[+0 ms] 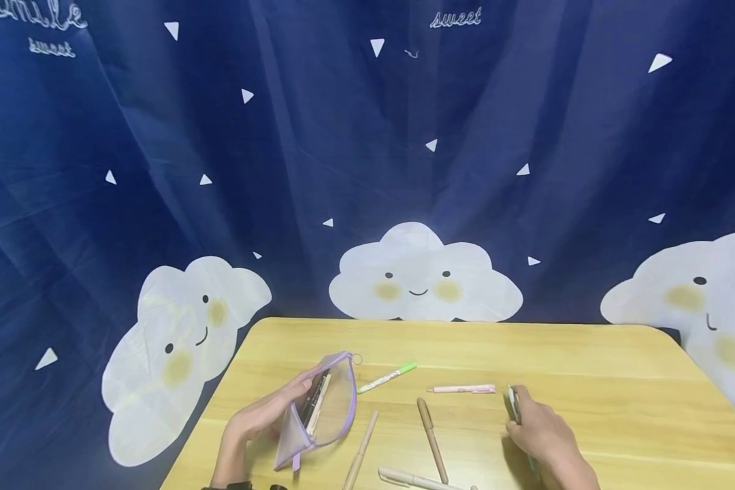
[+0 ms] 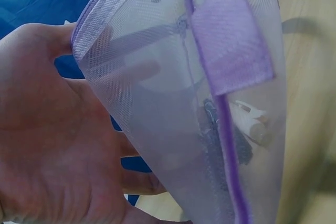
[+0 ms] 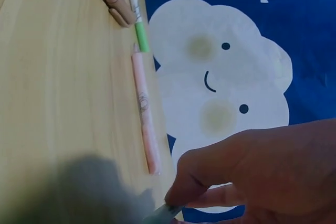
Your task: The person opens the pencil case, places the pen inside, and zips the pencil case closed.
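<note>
Shows purple trim on the pale mesh pouch [image 1: 338, 407], green and patterned white on the marker [image 1: 387, 378], grey print on the pink pen [image 1: 462, 389], a brown pen [image 1: 432, 439], yellow wood grain on the table [image 1: 618, 388], white triangles [image 1: 376, 46] and smiling clouds [image 1: 416, 258] on the navy curtain [image 1: 343, 122]

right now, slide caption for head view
Left hand holds a lilac-trimmed mesh pouch with pens; right hand grips a pale pen.
</note>
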The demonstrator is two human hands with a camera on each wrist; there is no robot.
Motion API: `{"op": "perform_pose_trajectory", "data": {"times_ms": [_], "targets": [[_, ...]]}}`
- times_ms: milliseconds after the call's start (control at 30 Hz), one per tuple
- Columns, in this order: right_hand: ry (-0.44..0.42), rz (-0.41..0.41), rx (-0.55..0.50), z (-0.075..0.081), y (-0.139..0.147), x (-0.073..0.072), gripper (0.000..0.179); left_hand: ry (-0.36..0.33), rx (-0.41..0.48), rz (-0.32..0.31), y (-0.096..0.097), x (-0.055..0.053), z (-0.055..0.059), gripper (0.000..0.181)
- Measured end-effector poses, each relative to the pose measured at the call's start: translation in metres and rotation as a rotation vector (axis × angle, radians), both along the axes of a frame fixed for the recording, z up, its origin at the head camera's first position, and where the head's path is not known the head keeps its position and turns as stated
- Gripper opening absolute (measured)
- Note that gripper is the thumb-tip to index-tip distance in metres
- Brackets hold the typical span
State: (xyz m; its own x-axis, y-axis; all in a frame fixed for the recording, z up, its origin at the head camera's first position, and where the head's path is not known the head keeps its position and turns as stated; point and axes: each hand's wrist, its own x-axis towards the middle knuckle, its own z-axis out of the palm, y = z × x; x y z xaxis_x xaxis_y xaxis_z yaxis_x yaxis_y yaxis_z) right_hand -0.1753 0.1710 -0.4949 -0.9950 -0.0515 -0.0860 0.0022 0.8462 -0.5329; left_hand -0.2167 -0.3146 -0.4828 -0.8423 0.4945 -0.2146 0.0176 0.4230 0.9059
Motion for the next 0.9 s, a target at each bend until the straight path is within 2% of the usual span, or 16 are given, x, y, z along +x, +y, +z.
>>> {"op": "perform_pose_trajectory", "data": {"times_ms": [167, 267, 533, 767, 900], "targets": [[0.066, -0.015, 0.004, 0.006, -0.002, -0.002, 0.066, 0.000, 0.010, -0.015, 0.002, -0.001, 0.000, 0.060], [0.104, -0.033, -0.027, 0.009, -0.005, -0.003, 0.065, 0.004, 0.013, -0.018, 0.003, -0.002, -0.002, 0.060], [0.205, -0.058, -0.088, 0.019, -0.020, -0.011, 0.045, 0.005, -0.002, -0.022, 0.001, -0.002, -0.003, 0.061], [0.217, -0.041, -0.158, 0.024, -0.039, -0.015, 0.030, -0.016, 0.001, 0.001, -0.001, 0.000, -0.002, 0.059], [0.201, -0.051, -0.198, 0.024, -0.049, -0.018, 0.029, -0.004, 0.004, -0.003, -0.001, 0.000, -0.002, 0.059]]}}
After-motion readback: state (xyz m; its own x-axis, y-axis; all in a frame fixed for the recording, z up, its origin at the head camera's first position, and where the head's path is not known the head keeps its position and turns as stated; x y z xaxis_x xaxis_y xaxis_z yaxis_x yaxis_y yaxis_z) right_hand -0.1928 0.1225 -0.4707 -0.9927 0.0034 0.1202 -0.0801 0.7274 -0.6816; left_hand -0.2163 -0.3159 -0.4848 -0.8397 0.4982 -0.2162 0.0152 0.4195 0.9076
